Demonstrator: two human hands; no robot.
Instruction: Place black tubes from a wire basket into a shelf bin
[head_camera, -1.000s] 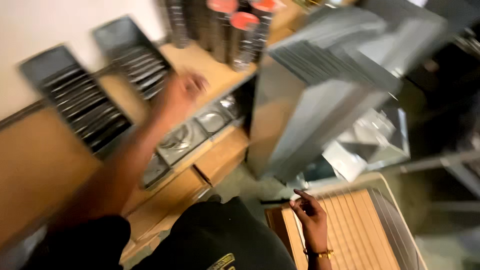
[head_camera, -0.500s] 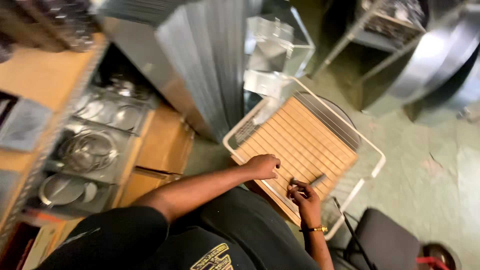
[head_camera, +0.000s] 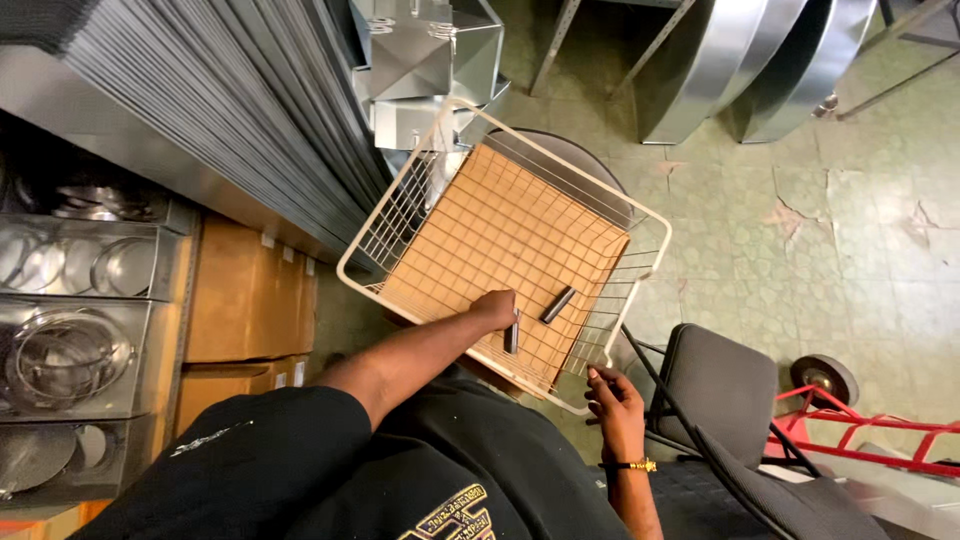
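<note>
A dark tube is gripped by the closed left hand inside the wire basket, steadied at its near rim by the right hand; a tilt could roll the loose tube.

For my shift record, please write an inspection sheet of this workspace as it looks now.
Surface: worn greenish tile floor, cracked.
Job's things: white wire basket lined with brown cardboard; two short dark metal cylinders, one lying loose, the other at the left hand.
Clutter: cardboard boxes, stacked metal sheets.
Grips: left hand on a cylinder; right hand at the basket rim.
Cables: nothing seen.
Surroundings: grey folding chair, red hand truck.
</note>
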